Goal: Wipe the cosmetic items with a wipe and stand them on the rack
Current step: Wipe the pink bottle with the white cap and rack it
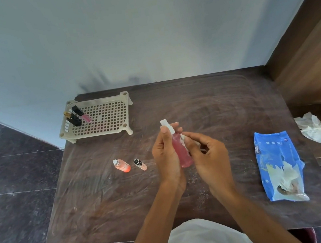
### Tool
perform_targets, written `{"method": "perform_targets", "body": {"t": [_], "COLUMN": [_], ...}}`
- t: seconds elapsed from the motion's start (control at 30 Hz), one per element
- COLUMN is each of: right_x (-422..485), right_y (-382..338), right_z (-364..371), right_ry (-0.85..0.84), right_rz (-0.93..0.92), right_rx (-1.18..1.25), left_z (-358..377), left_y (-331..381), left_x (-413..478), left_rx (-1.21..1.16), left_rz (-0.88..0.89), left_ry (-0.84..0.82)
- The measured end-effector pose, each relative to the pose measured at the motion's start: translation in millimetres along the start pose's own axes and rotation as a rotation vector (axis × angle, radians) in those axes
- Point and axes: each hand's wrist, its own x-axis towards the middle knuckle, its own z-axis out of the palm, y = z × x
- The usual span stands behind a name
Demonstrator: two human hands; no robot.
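**Wiping the pink spray bottle**

Both hands are working over the table (216, 113): my left hand (166, 158) is gripping the pink spray bottle (181, 151) upright, and my right hand (206, 154) is pinching a wipe (183, 138) against its side. I should be turning the bottle slowly, covering cap to base, before standing it on the rack (102, 117) beside the two items already there.

The scene is seen from a single wide-angle camera worn on the head, directed forward and steeply down. The dark wooden table (227, 111) is viewed closely from its near edge, and the blue wall (121, 33) behind it is taken in above.
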Motion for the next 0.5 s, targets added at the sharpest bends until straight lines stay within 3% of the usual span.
{"method": "perform_targets", "body": {"t": [0.17,0.27,0.5], "right_x": [-5,-18,-14], "right_y": [0,5,-3], "right_z": [3,7,10], "right_ry": [0.041,-0.021,0.048], "right_rz": [0.139,0.234,0.472], "right_rx": [0.155,0.246,0.58], "left_z": [9,8,4], "left_y": [14,20,11], "left_x": [14,25,18], "left_rx": [-0.273,-0.426,-0.321], "left_rz": [0.023,0.041,0.087], "left_ry": [0.179,0.195,0.078]}}
